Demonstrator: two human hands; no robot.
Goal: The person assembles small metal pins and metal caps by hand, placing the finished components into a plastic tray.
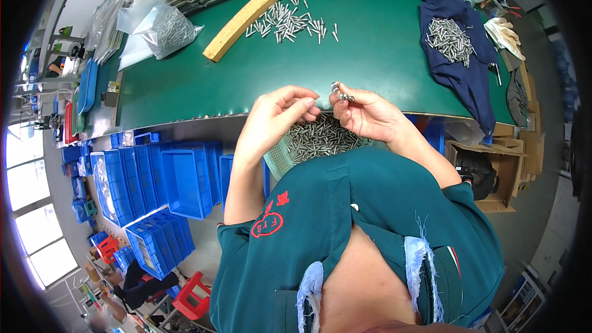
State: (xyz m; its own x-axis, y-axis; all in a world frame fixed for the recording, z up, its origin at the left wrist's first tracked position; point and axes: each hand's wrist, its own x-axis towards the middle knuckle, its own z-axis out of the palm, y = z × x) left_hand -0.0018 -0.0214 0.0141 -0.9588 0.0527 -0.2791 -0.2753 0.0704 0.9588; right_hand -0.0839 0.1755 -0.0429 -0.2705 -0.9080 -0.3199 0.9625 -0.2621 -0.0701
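Observation:
My right hand [373, 116] pinches several small shiny metal parts [343, 93] between thumb and fingers, above the table's front edge. To its left, my left hand [280, 113] has its fingers curled and thumb drawn in; whether anything is in them is hidden. Below both hands a pale green plastic basket [279, 159] sits against my body, filled with many small metal pins [324, 138]. Farther back on the green table [246, 77] lies a loose pile of similar metal pins [282, 23]. Another heap of metal pins [450, 40] rests on a dark blue cloth [467, 89] at the right.
A bent wooden strip [246, 17] borders the far pile. Clear plastic bags [169, 31] stand at the far left, and white gloves [504, 38] lie at the far right. Blue crates [185, 179] are stacked at lower left, near a red stool [193, 296]. A cardboard box [502, 188] stands at right.

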